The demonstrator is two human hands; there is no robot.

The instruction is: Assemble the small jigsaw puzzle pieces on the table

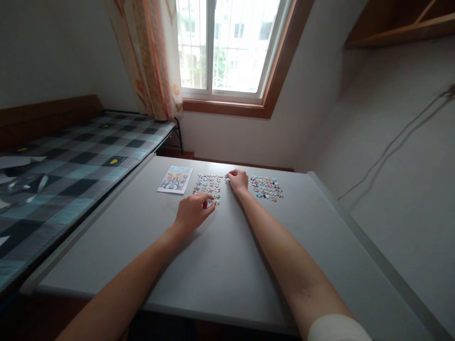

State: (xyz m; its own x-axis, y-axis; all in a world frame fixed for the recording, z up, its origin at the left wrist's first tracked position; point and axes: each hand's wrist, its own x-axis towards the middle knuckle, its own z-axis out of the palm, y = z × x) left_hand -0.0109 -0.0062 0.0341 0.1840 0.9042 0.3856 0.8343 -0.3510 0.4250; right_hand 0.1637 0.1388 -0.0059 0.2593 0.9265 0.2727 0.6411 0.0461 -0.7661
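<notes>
Centre of frame, far end of the grey bench (227, 265): both hands are at a jigsaw.

Left hand (194, 210) sits just below centre, palm down and fingers curled narrow. Thumb and index tips are at the lower right edge of the laid-out patch of pieces (207, 184), touching it. Can't tell if a piece is pinched there, too small to see.

Right hand (238, 180) is a bit higher and to the right, bunched into a loose fist. Its fingertips are closed on a single piece (226, 178), pale, right at the top right corner of the patch.

Heap of loose pieces (266, 187) lies just right of the right hand, spread flat, apart from the patch. Picture card (175, 179) w/ colourful print lies flat just left of the patch, not touching it.

Both forearms run in from the bottom edge. There is a white sleeve (337, 329) at the bottom right.

Rest of the room:
- Left of frame: bed (46, 118) w/ wooden frame, butted against the bench, and a checked blue-grey blanket (71, 170) on it.
- Top centre: window (227, 47) w/ wooden sill, and a patterned curtain (149, 57) hanging at its left.
- Top right corner: wooden shelf (398, 28).
- Right: a cable (398, 142) runs down the wall.
</notes>
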